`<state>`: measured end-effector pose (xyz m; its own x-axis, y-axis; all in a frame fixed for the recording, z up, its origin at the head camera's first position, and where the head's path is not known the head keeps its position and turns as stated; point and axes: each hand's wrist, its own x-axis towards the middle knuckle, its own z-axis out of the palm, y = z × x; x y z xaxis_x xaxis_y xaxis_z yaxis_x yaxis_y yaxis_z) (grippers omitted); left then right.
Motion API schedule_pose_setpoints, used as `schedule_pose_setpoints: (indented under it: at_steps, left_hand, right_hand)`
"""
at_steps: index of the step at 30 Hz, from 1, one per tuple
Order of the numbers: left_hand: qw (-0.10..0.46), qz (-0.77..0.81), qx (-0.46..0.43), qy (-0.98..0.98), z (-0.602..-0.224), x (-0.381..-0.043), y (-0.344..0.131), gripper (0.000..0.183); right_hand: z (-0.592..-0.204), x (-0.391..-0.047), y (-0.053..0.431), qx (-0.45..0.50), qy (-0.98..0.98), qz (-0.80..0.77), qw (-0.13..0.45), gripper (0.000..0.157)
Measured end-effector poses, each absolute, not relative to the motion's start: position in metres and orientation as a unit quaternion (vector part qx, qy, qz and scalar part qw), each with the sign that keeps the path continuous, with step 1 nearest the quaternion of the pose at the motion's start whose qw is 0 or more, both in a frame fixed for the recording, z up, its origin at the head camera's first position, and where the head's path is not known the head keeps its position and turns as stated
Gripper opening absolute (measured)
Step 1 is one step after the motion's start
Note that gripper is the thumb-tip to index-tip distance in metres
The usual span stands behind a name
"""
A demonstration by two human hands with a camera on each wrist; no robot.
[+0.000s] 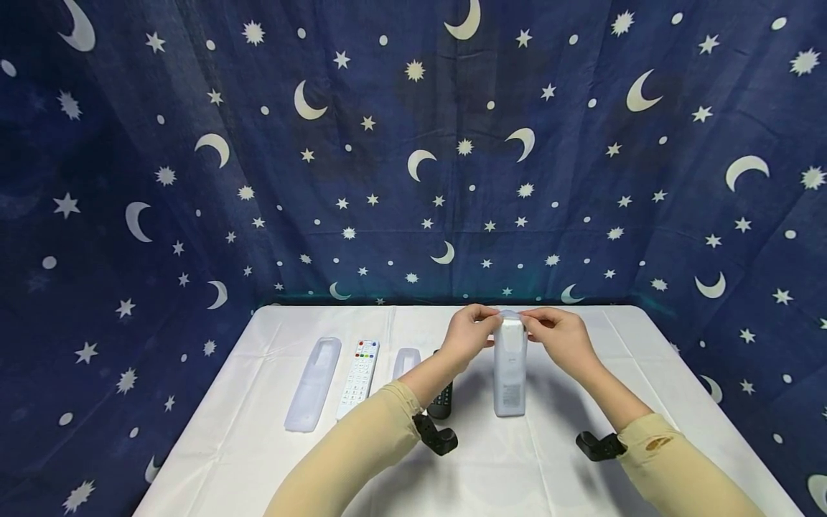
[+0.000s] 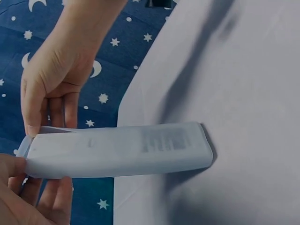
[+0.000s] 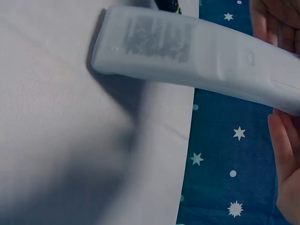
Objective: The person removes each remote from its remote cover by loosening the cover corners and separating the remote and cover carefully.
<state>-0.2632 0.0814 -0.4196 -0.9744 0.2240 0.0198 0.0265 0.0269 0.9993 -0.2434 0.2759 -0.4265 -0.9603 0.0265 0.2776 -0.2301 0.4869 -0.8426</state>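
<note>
On your white cloth-covered bench (image 1: 226,445), nearest the left edge, lies a long, empty, frosted translucent sleeve (image 1: 313,384). Beside it rests a slim white remote with coloured buttons (image 1: 358,377), then a shorter translucent sleeve (image 1: 406,362) and a black remote with dark keys (image 1: 442,403), both partly hidden by your left forearm (image 1: 362,452).

Right of centre, towards the far edge, you hold a white, oblong remote control (image 2: 51,144) upright but tilted, its labelled back facing you inside a frosted, close-fitting sleeve (image 1: 510,388). Your left hand (image 1: 470,334) pinches the upper end's left corner, thumb and fingers nearly closed; your right hand (image 1: 561,339) pinches the right corner likewise.

The step looks like working the sleeve's mouth over that top end. The next move probably calls for an even pull on both corners, seating the lip squarely.
</note>
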Motion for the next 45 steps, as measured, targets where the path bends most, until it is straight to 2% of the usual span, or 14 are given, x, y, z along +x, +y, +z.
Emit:
schedule_pose_setpoints:
  at_steps: [12, 20, 31, 38, 45]
  left_hand:
    - [0.146, 0.73, -0.008, 0.667, -0.417, -0.266, 0.082, 0.016]
    - [0.133, 0.729, -0.03, 0.671, -0.42, -0.265, 0.085, 0.015]
    - [0.123, 0.727, -0.041, 0.674, -0.425, -0.261, 0.087, 0.024]
    - [0.12, 0.739, -0.055, 0.661, -0.431, -0.259, 0.089, 0.023]
    - [0.152, 0.739, -0.04, 0.655, -0.437, -0.257, 0.087, 0.031]
  right_hand:
    - [-0.422, -0.245, 0.279, 0.006, -0.788, 0.614, 0.037, 0.046]
    - [-0.427, -0.246, 0.277, -0.03, -0.763, 0.646, -0.001, 0.052]
    - [-0.43, -0.246, 0.276, -0.044, -0.712, 0.7, -0.047, 0.055]
    - [-0.43, -0.243, 0.275, -0.05, -0.701, 0.71, -0.052, 0.06]
    - [-0.432, -0.243, 0.279, -0.05, -0.681, 0.729, -0.052, 0.06]
